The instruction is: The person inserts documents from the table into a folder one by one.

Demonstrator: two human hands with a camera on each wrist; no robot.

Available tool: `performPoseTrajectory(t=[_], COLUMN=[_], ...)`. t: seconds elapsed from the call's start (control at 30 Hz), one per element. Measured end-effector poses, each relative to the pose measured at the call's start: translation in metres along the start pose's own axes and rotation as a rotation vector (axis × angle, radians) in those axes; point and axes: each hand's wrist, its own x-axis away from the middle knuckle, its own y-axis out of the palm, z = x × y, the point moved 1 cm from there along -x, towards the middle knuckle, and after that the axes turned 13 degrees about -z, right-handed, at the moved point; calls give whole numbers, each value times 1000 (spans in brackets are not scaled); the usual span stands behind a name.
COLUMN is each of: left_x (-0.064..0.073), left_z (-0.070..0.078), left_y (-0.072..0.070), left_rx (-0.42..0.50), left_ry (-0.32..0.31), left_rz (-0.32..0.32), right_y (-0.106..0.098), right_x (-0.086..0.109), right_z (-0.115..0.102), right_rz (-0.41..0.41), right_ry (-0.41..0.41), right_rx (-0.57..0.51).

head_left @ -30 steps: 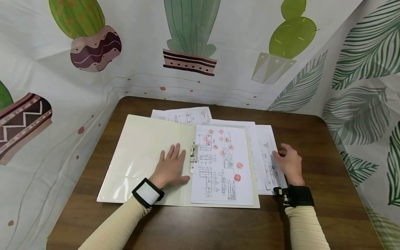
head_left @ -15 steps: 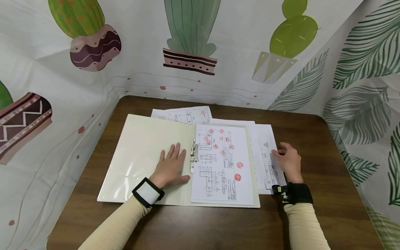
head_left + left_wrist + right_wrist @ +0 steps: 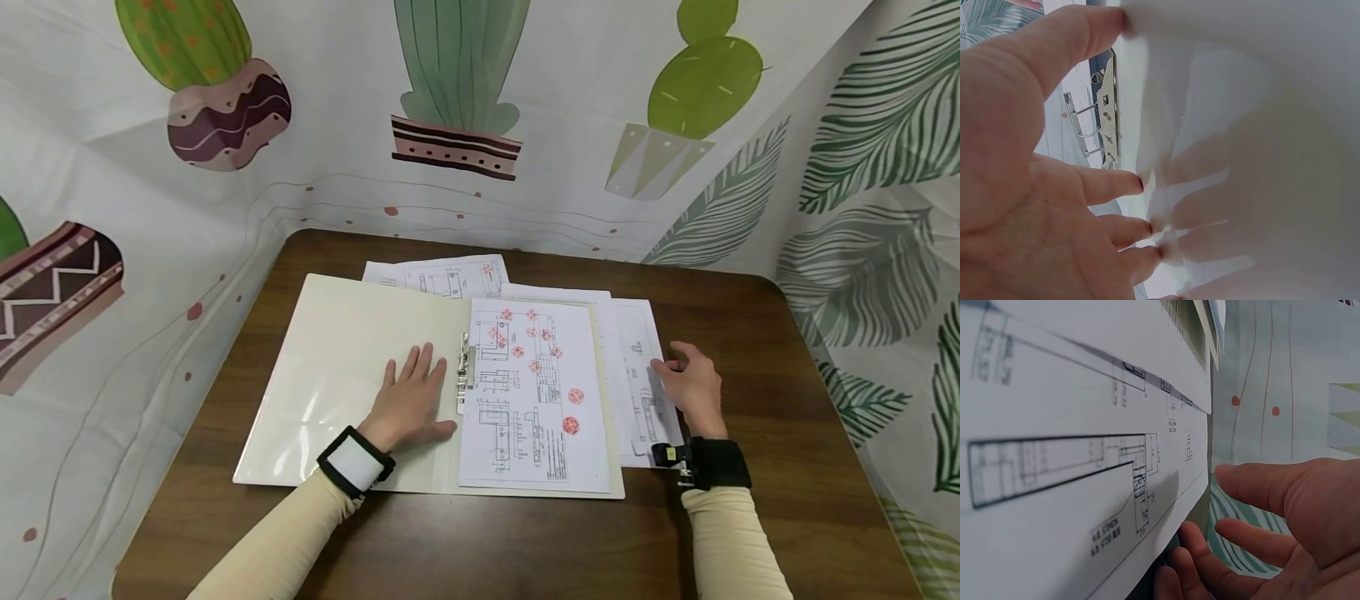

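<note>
My left hand (image 3: 408,404) lies with fingers spread on the bare left cover of an open cream file folder (image 3: 337,333), its thumb beside the metal lever clip (image 3: 1107,112). A sheet with a technical drawing and red stamps (image 3: 525,450) rests on the folder's right side. To the right, my right hand (image 3: 693,387) is at the outer edge of a loose drawing sheet (image 3: 1054,544). In the right wrist view its thumb and index fingertips stand apart just off that edge, while the other fingers (image 3: 1191,540) reach the sheet's edge, partly hidden below it.
Another loose sheet (image 3: 611,333) lies between the folder and the outer drawing sheet. More papers (image 3: 450,279) stick out behind the folder. All lie on a brown wooden table (image 3: 480,550), backed by a hanging cloth printed with cacti and leaves (image 3: 570,100).
My right hand has shifted very slightly left, and the outer drawing sheet's right edge and lower corner have moved a little left with it. The left hand and folder stay put.
</note>
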Motion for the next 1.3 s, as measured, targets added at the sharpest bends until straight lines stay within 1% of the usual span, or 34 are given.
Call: performPoseTrajectory(t=[0.33, 0.53, 0.7, 1.0, 1.3], left_x=[-1, -1, 0, 0, -1], left_z=[-1, -1, -1, -2, -2], left_y=[1, 1, 0, 0, 2], left_rx=[-2, -3, -1, 4, -6], left_ry=[-4, -2, 0, 4, 1], left_rz=[-3, 0, 1, 9, 2], right_y=[1, 1, 2, 3, 1], right_x=[1, 1, 1, 1, 1], right_z=[-1, 1, 1, 2, 3], right_rz=[14, 13, 13, 8, -20], right_ry=[-6, -30, -30, -29, -21], right_rx=[-69, -90, -103, -104, -79])
